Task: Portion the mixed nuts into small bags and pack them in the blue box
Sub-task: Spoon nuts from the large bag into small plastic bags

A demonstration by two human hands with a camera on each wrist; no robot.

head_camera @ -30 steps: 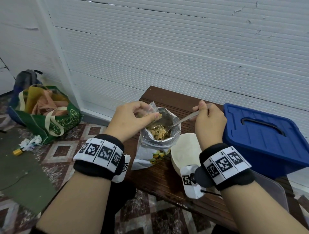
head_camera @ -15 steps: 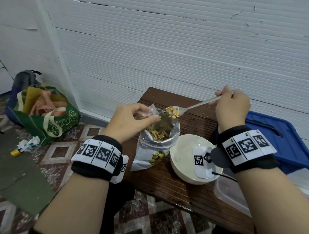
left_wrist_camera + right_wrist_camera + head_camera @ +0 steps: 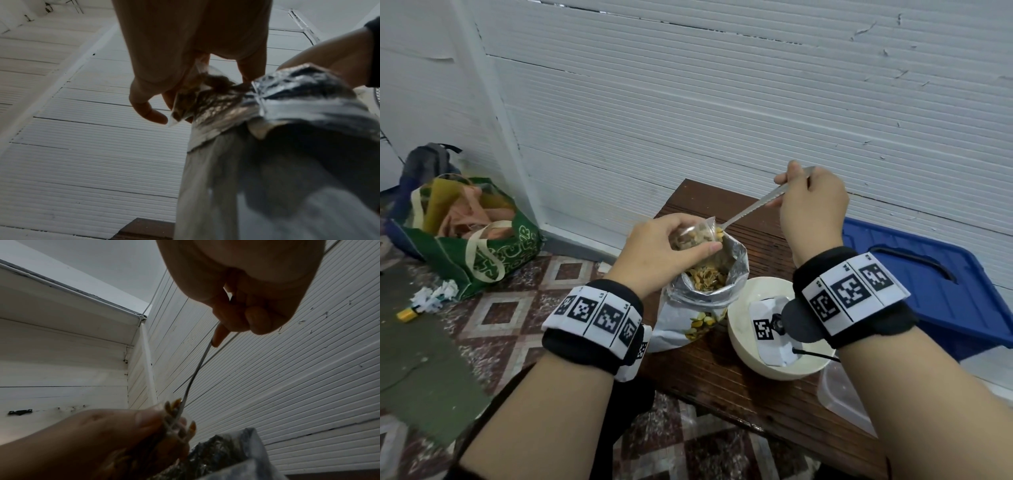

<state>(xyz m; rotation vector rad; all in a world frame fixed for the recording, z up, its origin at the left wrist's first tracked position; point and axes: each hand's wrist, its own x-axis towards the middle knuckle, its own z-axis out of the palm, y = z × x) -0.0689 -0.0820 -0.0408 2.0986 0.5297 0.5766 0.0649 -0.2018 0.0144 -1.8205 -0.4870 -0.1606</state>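
Observation:
My left hand point(image 3: 671, 245) pinches a small clear bag point(image 3: 697, 234) partly filled with nuts, held just above the open silver nut pouch point(image 3: 705, 294) standing on the wooden table point(image 3: 722, 377). My right hand point(image 3: 810, 202) grips a metal spoon point(image 3: 756, 205) by its handle, its bowl tipped into the small bag's mouth. The left wrist view shows the small bag point(image 3: 197, 91) between my fingers, against the pouch point(image 3: 267, 121). From the right wrist, the spoon point(image 3: 197, 373) runs down into the bag point(image 3: 174, 415). The blue box point(image 3: 928, 291), lid on, sits at the right.
A white bowl point(image 3: 743, 346) stands right of the pouch, under my right wrist. A clear plastic container point(image 3: 842, 401) lies at the table's near right edge. On the tiled floor to the left sit a green tote bag point(image 3: 472, 240), a backpack and paper scraps. A white slatted wall backs the table.
My right hand scooped nuts out of the pouch, lifted the loaded spoon up and right, then tipped its bowl into the small bag. The left hand raised the bag slightly.

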